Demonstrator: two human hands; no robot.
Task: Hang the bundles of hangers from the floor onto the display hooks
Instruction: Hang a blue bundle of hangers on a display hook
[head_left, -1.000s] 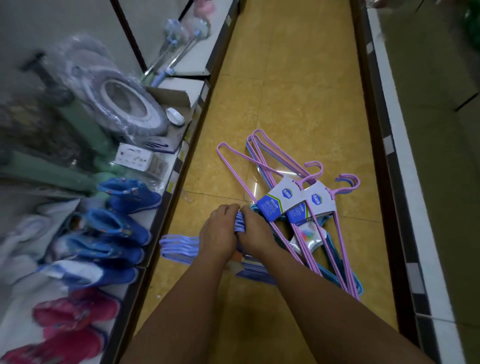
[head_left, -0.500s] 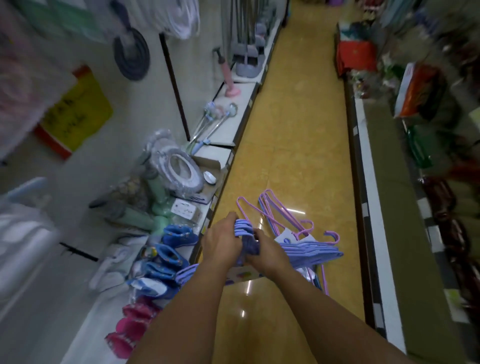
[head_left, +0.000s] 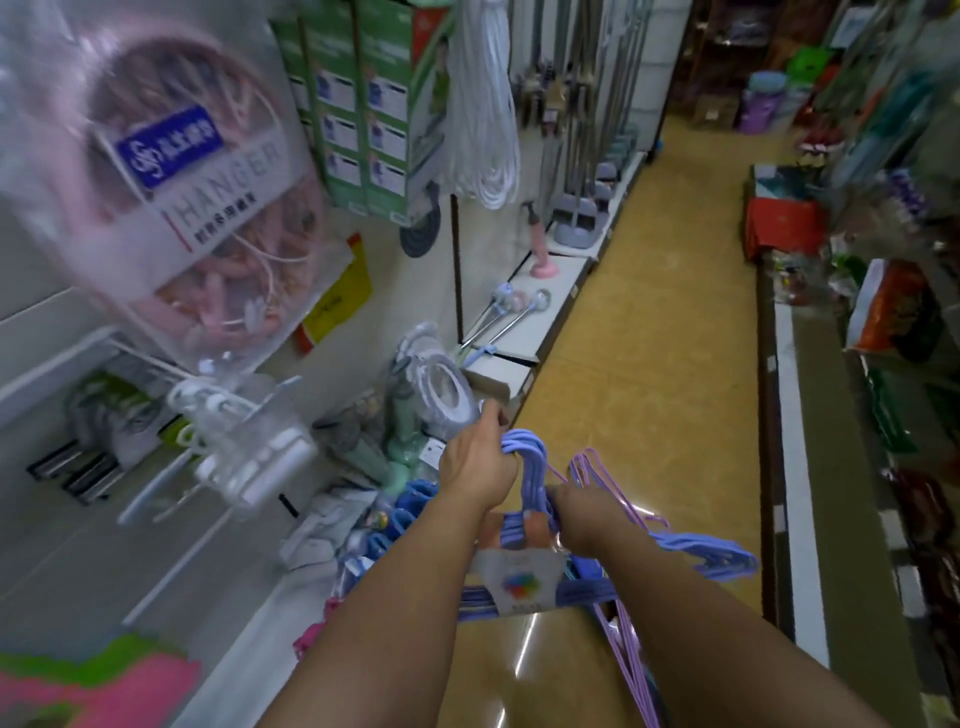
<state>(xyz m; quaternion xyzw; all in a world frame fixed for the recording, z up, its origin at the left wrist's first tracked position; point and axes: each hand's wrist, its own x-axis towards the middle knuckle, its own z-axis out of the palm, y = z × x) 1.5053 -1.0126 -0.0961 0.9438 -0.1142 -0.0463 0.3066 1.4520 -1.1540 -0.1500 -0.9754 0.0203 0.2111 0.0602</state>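
Left hand (head_left: 480, 460): fingers curled round the hook ends of the blue hanger bundle (head_left: 535, 519), carried above the floor.
Right hand (head_left: 576, 512): seemingly clasping the bundle's necks, steadying it.
Purple hangers (head_left: 618, 499): on the floor.

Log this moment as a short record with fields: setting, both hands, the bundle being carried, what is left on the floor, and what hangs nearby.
setting: shop aisle, yellow tiled floor, shelves on both sides
left hand: grips the hook ends of the blue hanger bundle
right hand: holds the same bundle just below the hooks
bundle: lifted off the floor, card label facing up
floor: purple hanger bundle lies beyond the hands
nearby: bagged pink hangers hang on the left wall display
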